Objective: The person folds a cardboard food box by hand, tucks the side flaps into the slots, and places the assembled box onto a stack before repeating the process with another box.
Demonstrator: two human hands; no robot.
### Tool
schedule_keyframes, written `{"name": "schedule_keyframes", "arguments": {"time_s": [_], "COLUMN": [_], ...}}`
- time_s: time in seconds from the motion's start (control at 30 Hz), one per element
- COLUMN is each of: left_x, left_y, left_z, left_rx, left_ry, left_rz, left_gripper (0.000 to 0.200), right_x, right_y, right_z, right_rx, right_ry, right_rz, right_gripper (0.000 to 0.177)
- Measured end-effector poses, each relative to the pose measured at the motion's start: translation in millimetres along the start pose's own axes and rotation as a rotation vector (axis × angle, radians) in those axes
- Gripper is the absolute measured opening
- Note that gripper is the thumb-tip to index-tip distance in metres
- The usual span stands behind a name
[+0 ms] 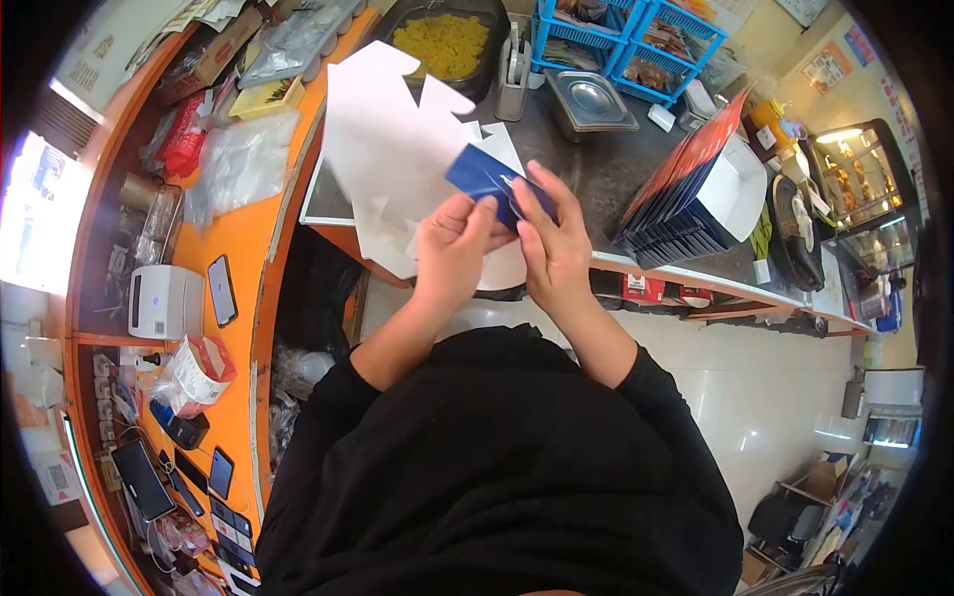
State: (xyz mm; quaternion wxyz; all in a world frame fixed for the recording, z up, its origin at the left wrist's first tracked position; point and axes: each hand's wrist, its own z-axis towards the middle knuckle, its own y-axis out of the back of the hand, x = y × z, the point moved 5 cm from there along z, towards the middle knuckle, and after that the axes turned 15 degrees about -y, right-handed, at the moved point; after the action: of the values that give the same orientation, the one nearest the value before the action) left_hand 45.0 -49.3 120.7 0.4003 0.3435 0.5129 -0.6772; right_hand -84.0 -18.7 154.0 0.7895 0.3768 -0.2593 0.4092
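A large unfolded white carton sheet [388, 139] is held up in front of me over the counter edge, with a dark blue flap [477, 171] at its right end. My left hand [454, 248] is closed on the carton, thumb and fingers pinching the lower edge of the blue part. On the right side of the flap is my right hand [556, 243], its fingers bent around the blue part and the thumb against it. To the right, a nested stack of folded boxes [686, 199], red and dark blue outside and white inside, stands on the counter.
The dark counter [606, 169] holds a tray of yellow food [437, 48], a metal container [588, 102] and blue baskets [664, 50]. At the left, an orange counter [260, 189] bears a white printer [164, 303], phones [222, 290] and plastic bags [248, 164].
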Motion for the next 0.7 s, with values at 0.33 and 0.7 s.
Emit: {"name": "schedule_keyframes", "arguments": {"time_s": [0.33, 0.7], "left_x": [28, 49], "left_y": [44, 61], "left_z": [-21, -46], "left_rx": [0.244, 0.405], "left_ry": [-0.117, -0.005], "left_rz": [0.425, 0.926], "left_gripper": [0.027, 0.028], "right_x": [-56, -80], "right_y": [-29, -30], "right_z": [-17, -16], "right_rx": [0.124, 0.283], "right_ry": [-0.719, -0.322], "right_rz": [0.609, 0.064], "right_gripper": [0.054, 0.012]}}
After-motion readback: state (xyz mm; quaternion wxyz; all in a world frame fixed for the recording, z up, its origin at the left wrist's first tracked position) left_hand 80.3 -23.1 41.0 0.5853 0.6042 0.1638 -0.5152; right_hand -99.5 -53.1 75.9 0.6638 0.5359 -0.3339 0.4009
